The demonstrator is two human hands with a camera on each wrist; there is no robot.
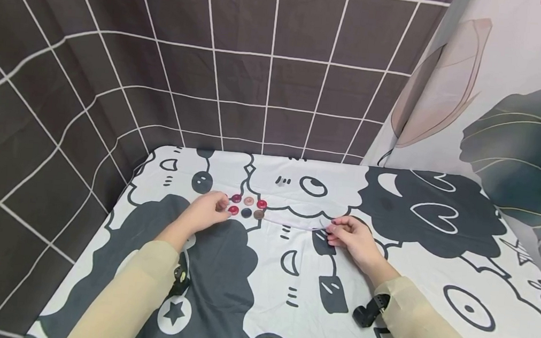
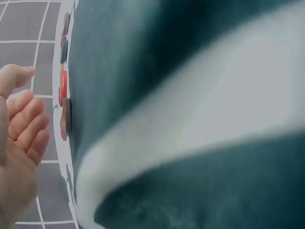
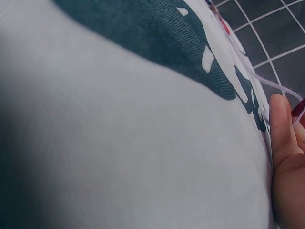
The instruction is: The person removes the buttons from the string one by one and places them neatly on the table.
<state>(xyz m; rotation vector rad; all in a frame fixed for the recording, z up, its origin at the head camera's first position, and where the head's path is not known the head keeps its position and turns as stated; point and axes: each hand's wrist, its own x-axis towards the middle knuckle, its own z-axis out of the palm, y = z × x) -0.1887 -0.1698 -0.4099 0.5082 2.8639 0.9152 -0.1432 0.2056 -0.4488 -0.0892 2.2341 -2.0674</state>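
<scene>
Two short rows of round buttons lie on the patterned cloth, among them a red button (image 1: 233, 210), a dark blue button (image 1: 245, 213), a brown button (image 1: 259, 214) and a pink button (image 1: 249, 201). Beside the left end of these rows hovers my left hand (image 1: 208, 210), its fingers loosely bent with nothing seen between them; it partly covers the row's end. My right hand (image 1: 349, 236) pinches a dark red button (image 3: 299, 109) with a pale thread (image 3: 271, 83) at it. From those fingers the thread stretches left across the cloth toward the buttons.
The cloth (image 1: 305, 322), printed with black and white cartoon shapes, covers the surface. A dark gridded curtain (image 1: 240, 75) hangs behind and to the left. At the right hangs a leaf-patterned curtain (image 1: 508, 157).
</scene>
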